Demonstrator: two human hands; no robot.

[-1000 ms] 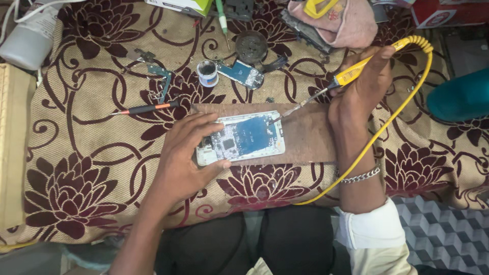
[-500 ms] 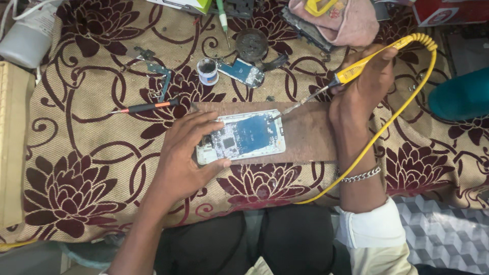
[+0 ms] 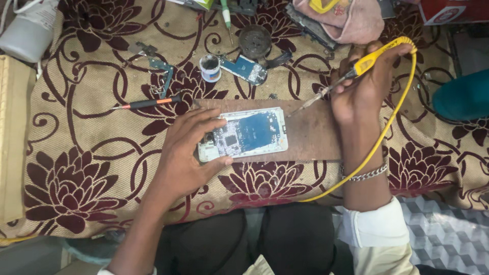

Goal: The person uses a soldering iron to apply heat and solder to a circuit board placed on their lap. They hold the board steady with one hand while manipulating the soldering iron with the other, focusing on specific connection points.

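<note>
Here the left hand point(image 3: 186, 153) pins the opened phone point(image 3: 243, 134) on the wooden board point(image 3: 316, 133); the right hand point(image 3: 364, 89) grips the soldering iron point(image 3: 351, 74) — a slip could scorch neighbouring board parts.

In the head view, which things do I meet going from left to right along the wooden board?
Left hand → opened phone with its circuit board showing → bare part of the wooden board → tip of the soldering iron → right hand → yellow cable.
</note>
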